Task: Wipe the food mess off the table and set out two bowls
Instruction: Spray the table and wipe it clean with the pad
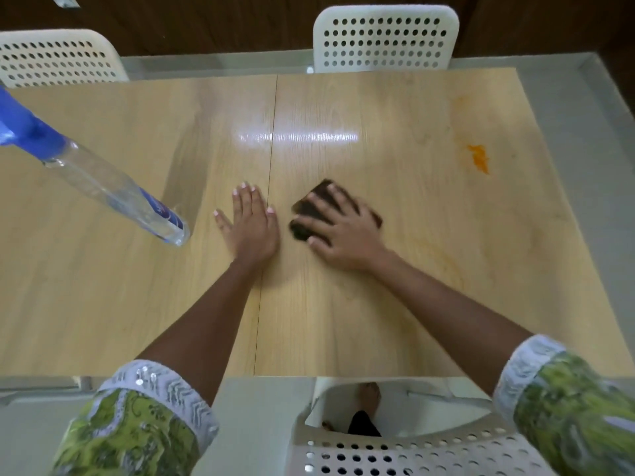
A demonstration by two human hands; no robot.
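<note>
Patterned sleeves [137, 427] fill the lower corners, with a white perforated chair [395, 455] between them at the table's near edge. Both forearms reach forward over the wooden table [103, 304]. The left hand [249, 223] lies flat on the wood, its grip apart, fingers straight and pointing away from the person. Just beside it, the right hand [338, 230] presses spread fingers on a dark sponge [309, 214]; this grip is apart too, flat on top. The sponge's long axis runs roughly left to right, tilted slightly. An orange stain [479, 158] sits well to the right, farther back. A clear spray bottle [113, 190] with a blue head stands at the left. Two more chairs [385, 39] line the far edge.
</note>
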